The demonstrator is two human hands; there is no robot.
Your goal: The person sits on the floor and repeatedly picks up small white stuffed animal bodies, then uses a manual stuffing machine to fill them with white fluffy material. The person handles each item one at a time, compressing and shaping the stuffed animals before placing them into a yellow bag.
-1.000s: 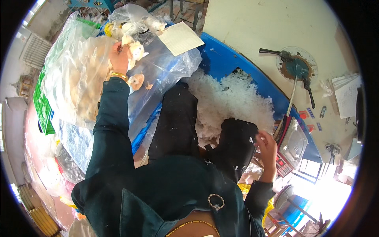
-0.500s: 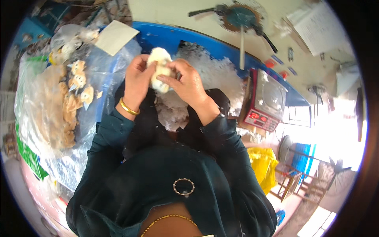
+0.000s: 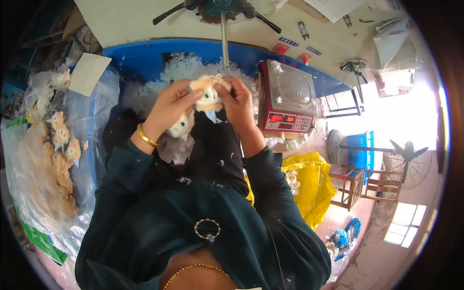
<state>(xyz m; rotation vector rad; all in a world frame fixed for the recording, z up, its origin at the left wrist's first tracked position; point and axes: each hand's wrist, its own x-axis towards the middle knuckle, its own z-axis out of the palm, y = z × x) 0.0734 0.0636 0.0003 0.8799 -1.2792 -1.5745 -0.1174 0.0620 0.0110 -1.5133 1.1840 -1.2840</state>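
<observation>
Between my two hands is a small tan and white plush animal point(image 3: 209, 96) with dark eyes and a pale blue piece hanging below its face. My left hand point(image 3: 166, 107) grips its left side, thumb pressed on the front. On the right edge, my right hand point(image 3: 240, 104) pinches the tan fabric. A second plush face point(image 3: 180, 126), cream with dark eyes, shows just below my left palm; whether that hand holds it too is hidden. White fluffy stuffing point(image 3: 186, 67) lies behind my hands, with loose tufts on my dark trousers.
Several tan plush pieces point(image 3: 62, 164) lie on clear plastic point(image 3: 96, 104) at left, near a white card point(image 3: 90, 73). A red scale point(image 3: 289, 99) stands right. Beyond the blue edge point(image 3: 145, 46), a metal rod point(image 3: 224, 41) juts toward me. A yellow bag point(image 3: 309, 186) sits lower right.
My view has swung rightward, bringing more of the yellow bag into sight. My fingers have shifted on the plush; its tan face now shows where a pale blurred side showed before.
</observation>
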